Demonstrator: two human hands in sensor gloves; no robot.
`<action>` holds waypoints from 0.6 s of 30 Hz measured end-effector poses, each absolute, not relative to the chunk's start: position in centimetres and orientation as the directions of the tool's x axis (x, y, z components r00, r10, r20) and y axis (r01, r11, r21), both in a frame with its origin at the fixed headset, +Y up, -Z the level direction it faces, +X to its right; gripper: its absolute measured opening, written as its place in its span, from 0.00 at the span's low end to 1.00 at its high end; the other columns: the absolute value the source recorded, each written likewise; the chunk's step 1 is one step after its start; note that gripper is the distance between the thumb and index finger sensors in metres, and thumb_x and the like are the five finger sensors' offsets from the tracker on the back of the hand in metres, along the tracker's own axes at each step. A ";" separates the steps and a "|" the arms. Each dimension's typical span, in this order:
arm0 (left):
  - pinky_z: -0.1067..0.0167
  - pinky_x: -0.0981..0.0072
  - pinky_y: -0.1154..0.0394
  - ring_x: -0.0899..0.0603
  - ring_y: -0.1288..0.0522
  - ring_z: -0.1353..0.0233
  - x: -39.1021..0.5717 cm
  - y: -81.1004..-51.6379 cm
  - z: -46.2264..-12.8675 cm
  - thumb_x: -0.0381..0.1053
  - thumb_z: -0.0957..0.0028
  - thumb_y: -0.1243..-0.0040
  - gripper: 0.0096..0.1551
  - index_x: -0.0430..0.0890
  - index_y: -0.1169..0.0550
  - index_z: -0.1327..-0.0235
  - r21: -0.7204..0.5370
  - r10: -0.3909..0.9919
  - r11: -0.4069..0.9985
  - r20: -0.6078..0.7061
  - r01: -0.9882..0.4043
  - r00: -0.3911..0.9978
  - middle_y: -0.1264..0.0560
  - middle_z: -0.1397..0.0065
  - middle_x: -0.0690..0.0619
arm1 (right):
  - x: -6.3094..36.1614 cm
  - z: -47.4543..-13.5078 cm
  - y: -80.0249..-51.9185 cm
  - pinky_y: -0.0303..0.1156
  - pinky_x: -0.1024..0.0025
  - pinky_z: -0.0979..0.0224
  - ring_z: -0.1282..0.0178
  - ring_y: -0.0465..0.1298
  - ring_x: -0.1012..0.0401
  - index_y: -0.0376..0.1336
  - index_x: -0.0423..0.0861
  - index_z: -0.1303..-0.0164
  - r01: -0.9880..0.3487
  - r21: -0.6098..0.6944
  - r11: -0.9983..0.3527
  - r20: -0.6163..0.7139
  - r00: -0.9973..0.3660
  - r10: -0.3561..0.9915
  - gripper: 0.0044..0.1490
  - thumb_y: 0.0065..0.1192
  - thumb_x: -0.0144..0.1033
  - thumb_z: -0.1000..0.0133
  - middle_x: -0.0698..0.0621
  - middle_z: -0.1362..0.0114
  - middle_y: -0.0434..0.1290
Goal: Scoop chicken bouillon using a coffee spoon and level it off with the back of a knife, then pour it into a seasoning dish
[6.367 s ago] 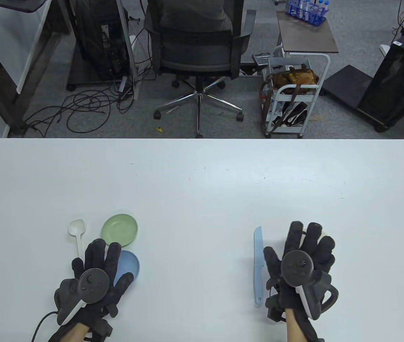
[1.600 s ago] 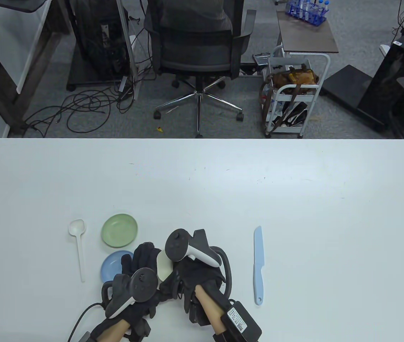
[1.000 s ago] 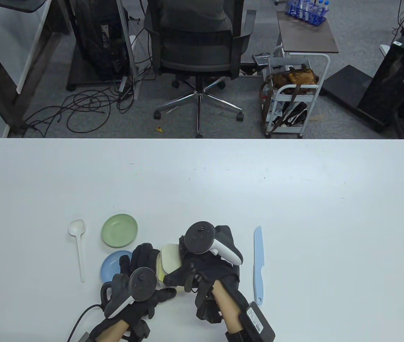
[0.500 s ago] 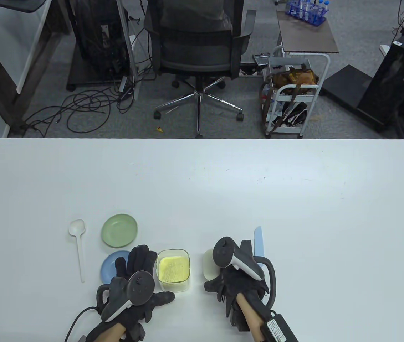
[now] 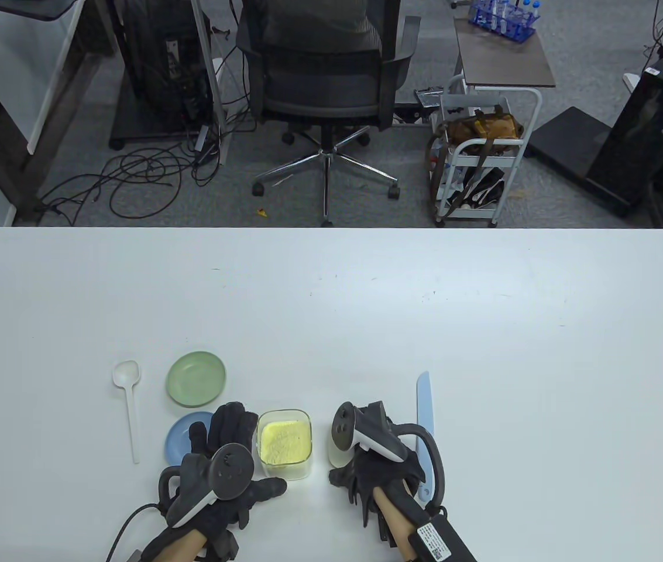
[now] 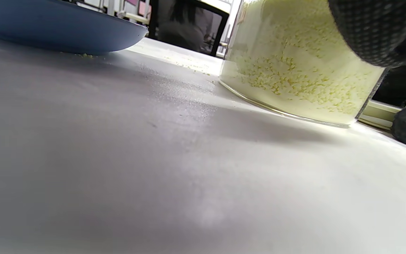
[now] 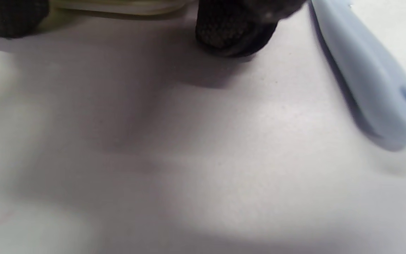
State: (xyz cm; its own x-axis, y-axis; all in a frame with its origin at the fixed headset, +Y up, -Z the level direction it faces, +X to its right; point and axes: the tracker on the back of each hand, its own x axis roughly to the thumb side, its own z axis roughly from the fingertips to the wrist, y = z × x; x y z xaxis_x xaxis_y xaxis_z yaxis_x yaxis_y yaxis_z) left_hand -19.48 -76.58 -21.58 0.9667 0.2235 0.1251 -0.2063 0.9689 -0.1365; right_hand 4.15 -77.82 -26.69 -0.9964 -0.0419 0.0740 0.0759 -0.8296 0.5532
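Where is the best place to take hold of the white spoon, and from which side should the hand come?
Grip the white spoon on the near half of its long, thin handle, coming from above or from the left. It lies flat on the table, bowl pointing away from the person, and the green dish and blue dish crowd its right side. A fingertip pinch probably suits it.

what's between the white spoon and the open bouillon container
In the table view, the green dish, the blue dish and the left hand lie between the spoon and the bouillon container.
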 end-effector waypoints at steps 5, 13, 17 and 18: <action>0.23 0.32 0.65 0.38 0.60 0.12 -19.5 -76.6 -21.6 0.75 0.74 0.33 0.73 0.49 0.56 0.23 -0.132 0.223 0.970 0.128 -0.206 0.966 0.64 0.15 0.47 | 4.4 -26.0 -76.6 0.71 0.59 0.50 0.40 0.66 0.41 0.25 0.47 0.30 0.034 0.511 -0.859 0.093 -0.996 0.015 0.68 0.61 0.69 0.55 0.34 0.21 0.30; 0.23 0.32 0.64 0.38 0.59 0.12 -19.5 -76.6 -21.6 0.75 0.74 0.34 0.73 0.49 0.55 0.23 -0.124 0.220 0.971 0.132 -0.204 0.967 0.63 0.15 0.47 | 6.6 -24.3 -72.7 0.65 0.41 0.35 0.28 0.58 0.34 0.26 0.48 0.30 -0.174 0.269 -0.947 0.088 -0.975 0.205 0.66 0.61 0.67 0.53 0.36 0.20 0.29; 0.23 0.32 0.64 0.38 0.60 0.12 -19.5 -76.6 -21.7 0.75 0.74 0.34 0.73 0.49 0.56 0.23 -0.130 0.221 0.970 0.129 -0.204 0.967 0.64 0.15 0.47 | 7.7 -23.4 -72.2 0.53 0.28 0.27 0.20 0.47 0.31 0.24 0.50 0.30 -0.287 0.155 -0.945 0.125 -0.944 0.307 0.65 0.59 0.67 0.52 0.40 0.19 0.25; 0.23 0.32 0.64 0.38 0.60 0.12 -19.5 -76.6 -21.6 0.75 0.74 0.34 0.73 0.49 0.56 0.23 -0.131 0.222 0.970 0.128 -0.205 0.967 0.63 0.15 0.47 | 7.8 -23.3 -72.2 0.52 0.27 0.26 0.20 0.46 0.31 0.24 0.50 0.30 -0.300 0.140 -0.944 0.138 -0.938 0.318 0.65 0.59 0.67 0.52 0.40 0.19 0.24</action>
State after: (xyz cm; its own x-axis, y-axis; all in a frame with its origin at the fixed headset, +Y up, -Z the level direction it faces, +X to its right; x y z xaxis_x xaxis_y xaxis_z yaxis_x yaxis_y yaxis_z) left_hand -19.47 -76.64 -21.65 0.9666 0.2218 0.1284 -0.2051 0.9699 -0.1310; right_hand 7.83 -72.16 -23.29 -0.9379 0.3184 0.1375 -0.2999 -0.9437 0.1397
